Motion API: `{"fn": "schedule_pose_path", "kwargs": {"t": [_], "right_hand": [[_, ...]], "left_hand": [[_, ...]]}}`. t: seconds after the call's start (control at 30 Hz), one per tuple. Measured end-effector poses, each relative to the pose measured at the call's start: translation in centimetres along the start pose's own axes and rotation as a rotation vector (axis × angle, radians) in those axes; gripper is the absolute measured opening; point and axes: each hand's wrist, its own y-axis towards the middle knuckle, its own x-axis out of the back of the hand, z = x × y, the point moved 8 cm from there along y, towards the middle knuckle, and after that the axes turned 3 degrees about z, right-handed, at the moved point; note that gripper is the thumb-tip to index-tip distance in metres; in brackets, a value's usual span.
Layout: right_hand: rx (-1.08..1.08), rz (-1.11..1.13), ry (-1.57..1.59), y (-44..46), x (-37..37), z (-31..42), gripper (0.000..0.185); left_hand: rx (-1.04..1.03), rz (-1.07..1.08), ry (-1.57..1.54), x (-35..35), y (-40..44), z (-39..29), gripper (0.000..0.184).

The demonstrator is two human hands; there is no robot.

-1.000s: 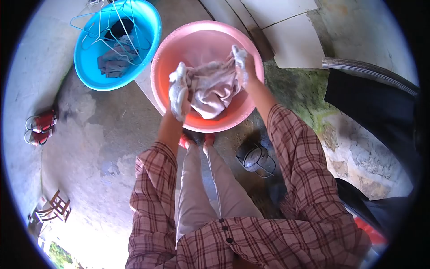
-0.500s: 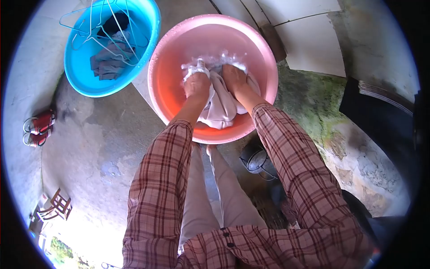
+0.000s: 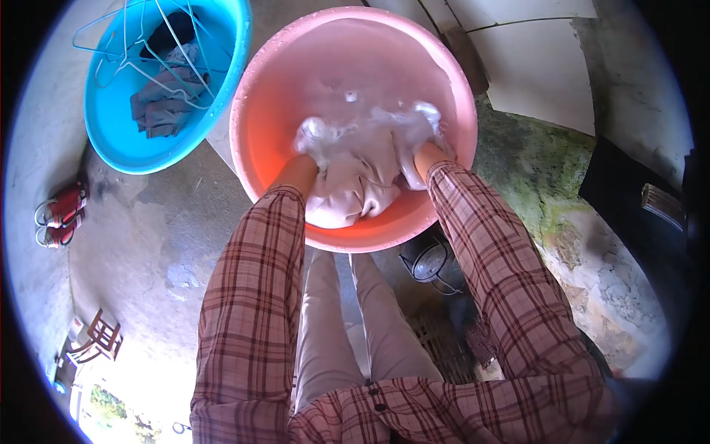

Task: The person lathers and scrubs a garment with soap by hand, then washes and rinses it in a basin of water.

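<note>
A pale pinkish garment (image 3: 347, 192) lies partly under cloudy, foamy water in a large pink basin (image 3: 244, 126). My left hand (image 3: 301, 172) dips into the water at the garment's left side, with only the wrist showing. On the right side of the cloth, my right hand (image 3: 427, 157) is also sunk under the suds up to the wrist. Water and cloth hide the fingers of both hands, so their grip does not show. Wet folds of the garment bulge between my wrists, near the basin's close rim.
A blue basin (image 3: 100, 111) at the upper left holds dark and grey clothes (image 3: 163, 103) with wire hangers (image 3: 129, 44) on top. Red shoes (image 3: 63, 211) rest by the left wall. A small wooden chair (image 3: 97, 339) stands at the lower left. Mossy concrete (image 3: 518, 163) lies to the right.
Both hands have moved apart and sunk deeper, from backs visible above the suds to only wrists showing. The garment is spread wider between them. The view has shifted slightly.
</note>
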Motion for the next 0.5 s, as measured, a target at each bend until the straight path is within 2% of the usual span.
{"fn": "schedule_pose_path", "kwargs": {"t": [0.2, 0.23, 0.33, 0.4, 0.43, 0.5], "right_hand": [[0.036, -0.113, 0.045, 0.9, 2.8, 2.3, 0.016], [0.044, -0.170, 0.041, 1.9, 3.6, 2.9, 0.016], [0.032, -0.319, 0.101, 4.1, 6.1, 4.5, 0.015], [0.028, -0.375, 0.186, 4.2, 8.3, 5.0, 0.015], [0.029, -0.391, 0.241, 3.8, 9.2, 5.0, 0.015], [0.053, -0.389, 0.335, 2.8, 11.0, 4.6, 0.012]], "left_hand": [[-0.032, 0.016, -0.004, 1.3, 0.6, 1.2, 0.018], [-0.052, -0.015, 0.007, 2.1, 0.6, 1.1, 0.018], [-0.293, -0.277, 0.028, 5.6, -0.5, -0.6, 0.017], [-0.440, -0.377, -0.641, 8.0, -1.8, 0.4, 0.017], [-0.492, -0.427, -1.230, 9.0, -2.5, 1.8, 0.016], [-0.288, -0.300, -1.373, 10.1, -4.0, 1.3, 0.015]]}}
